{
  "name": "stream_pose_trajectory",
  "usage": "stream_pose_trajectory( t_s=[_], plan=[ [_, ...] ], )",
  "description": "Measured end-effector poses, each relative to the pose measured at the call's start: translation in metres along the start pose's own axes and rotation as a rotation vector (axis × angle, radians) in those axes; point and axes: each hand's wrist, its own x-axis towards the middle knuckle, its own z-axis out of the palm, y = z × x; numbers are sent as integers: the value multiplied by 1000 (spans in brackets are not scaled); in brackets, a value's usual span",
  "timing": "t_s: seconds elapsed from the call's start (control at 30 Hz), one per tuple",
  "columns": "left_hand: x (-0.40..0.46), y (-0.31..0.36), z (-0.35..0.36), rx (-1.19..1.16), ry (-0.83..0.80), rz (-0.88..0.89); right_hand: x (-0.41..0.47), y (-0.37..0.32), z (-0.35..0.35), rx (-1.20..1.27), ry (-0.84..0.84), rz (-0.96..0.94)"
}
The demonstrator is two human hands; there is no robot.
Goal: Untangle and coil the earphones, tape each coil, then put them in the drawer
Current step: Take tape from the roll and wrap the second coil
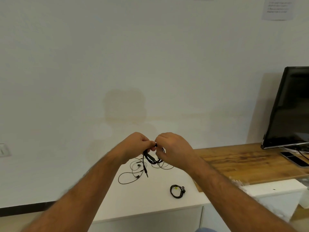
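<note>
My left hand [136, 145] and my right hand [173, 149] are raised close together above a white cabinet top [150, 195]. Both pinch a black earphone cable bundle [150, 159] whose loops hang down between them. A loose, uncoiled black earphone [133, 171] sprawls on the cabinet top below my left hand, its jack plug pointing towards me. A coiled black earphone [177, 191] lies on the cabinet top nearer to me, on the right. No tape or drawer front can be made out.
A wooden desk [247, 163] adjoins the cabinet on the right, carrying a dark monitor [291, 108] and a phone [295, 159]. White foam blocks [275, 195] sit below the desk edge. A plain wall stands behind.
</note>
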Motion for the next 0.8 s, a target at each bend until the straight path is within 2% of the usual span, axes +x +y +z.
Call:
stream_pose_trajectory(
  t_s=[0.2, 0.37, 0.47, 0.57, 0.67, 0.8],
  plan=[
    [0, -3, -2, -228, -59, -99, -1, 4, 2, -31, 85, -23],
    [2, -6, 0, -356, -102, -201, -1, 3, 2, -30, 84, -17],
    [5, -8, 3, -386, -70, -202, -1, 2, 3, -26, 77, -19],
    [5, -7, 5, -361, 5, -171, -1, 2, 3, -27, 69, -21],
    [5, -8, 7, -228, 78, -94, -2, 2, 2, 12, 15, 15],
    [4, -14, 10, -15, 114, -26, -2, 4, -2, 48, -173, 100]
  ],
)
